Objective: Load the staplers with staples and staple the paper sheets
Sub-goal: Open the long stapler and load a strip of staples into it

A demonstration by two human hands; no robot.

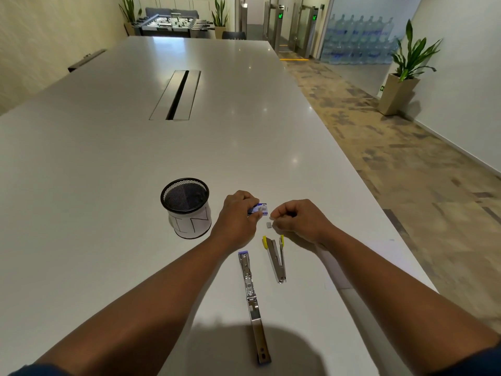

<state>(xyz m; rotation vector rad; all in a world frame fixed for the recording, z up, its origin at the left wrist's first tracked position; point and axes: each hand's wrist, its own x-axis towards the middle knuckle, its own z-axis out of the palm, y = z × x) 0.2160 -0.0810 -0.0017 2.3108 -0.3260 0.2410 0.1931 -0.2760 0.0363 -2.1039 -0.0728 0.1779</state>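
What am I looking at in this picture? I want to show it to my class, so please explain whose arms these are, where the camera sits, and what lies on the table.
There is no machine: a person wears a camera on the head, looking down at their own bare arms. The left hand holds a small blue staple box. The right hand has curled fingers that seem to pinch something tiny; a small staple strip lies just below it. On the white table lie two opened staplers: a yellow-tipped stapler and a long blue-tipped stapler. A mesh cup stands to the left.

One head-worn camera looks forward and down along the white table [108,158], close above it.
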